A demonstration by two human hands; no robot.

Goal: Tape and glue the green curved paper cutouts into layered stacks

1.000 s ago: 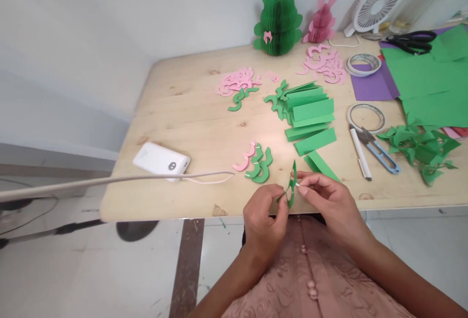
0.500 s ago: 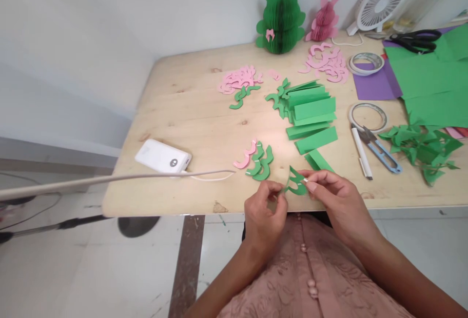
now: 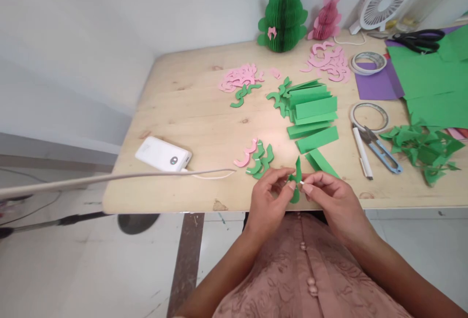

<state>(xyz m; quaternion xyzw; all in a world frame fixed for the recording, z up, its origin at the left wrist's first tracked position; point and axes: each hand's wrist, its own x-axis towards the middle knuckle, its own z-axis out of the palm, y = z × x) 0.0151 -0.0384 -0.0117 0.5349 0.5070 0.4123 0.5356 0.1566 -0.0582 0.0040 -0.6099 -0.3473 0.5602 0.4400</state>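
A green paper cutout (image 3: 294, 196) with curved edges stands bent at the table's front edge, pinched between the thumb and fingers of my left hand (image 3: 269, 201). Close to it, my right hand (image 3: 335, 202) is closed on a small white strip (image 3: 302, 183), which looks like a bit of tape or its backing. Whether the strip touches the cutout I cannot tell. Just beyond my left hand lie several wavy green paper pieces (image 3: 261, 159), some with white strips on them, beside a wavy pink paper piece (image 3: 246, 153).
Folded green paper strips (image 3: 316, 110) lie ahead. Pink cutouts (image 3: 239, 78) sit further back. At right are a white pen (image 3: 361, 153), blue snips (image 3: 382, 152), tape rolls (image 3: 369, 117) and green scraps (image 3: 426, 149). A power bank (image 3: 163, 154) with a cable lies left.
Both hands have moved closer together. The green cutout has turned more upright, and my left hand has shifted right with it. The white strip stays in my right fingers.
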